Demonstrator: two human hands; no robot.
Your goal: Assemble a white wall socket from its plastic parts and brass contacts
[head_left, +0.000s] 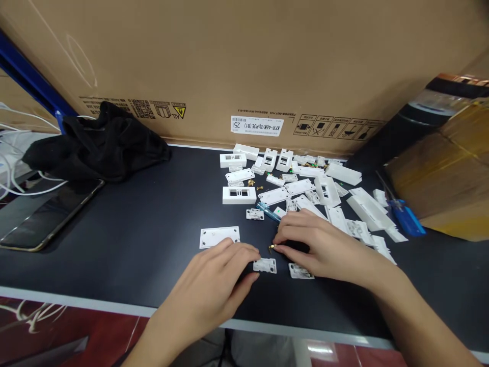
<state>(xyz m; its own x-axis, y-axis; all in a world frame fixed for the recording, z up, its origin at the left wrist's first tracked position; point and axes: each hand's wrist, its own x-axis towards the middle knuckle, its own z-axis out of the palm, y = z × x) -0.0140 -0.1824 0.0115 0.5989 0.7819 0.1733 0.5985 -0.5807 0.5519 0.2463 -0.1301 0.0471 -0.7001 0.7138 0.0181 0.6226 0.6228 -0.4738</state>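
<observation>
My left hand (217,278) rests on the black tabletop, its fingertips and thumb gripping the left edge of a small white plastic part (265,265). My right hand (321,248) pinches a small brass part (272,247) between thumb and fingers, just right of that white part. Another small white plastic part (301,271) lies under my right hand. A flat white plate (219,237) lies left of my left fingers. Beyond my right hand spreads a loose pile of white plastic socket housings and covers (284,183), with tiny brass pieces among them.
A blue-handled small screwdriver (265,210) lies among the white parts. A larger blue-handled screwdriver (407,218) lies at the right. A black cloth (95,145) and a phone (46,216) lie at the left. A large cardboard box (237,66) stands along the back edge.
</observation>
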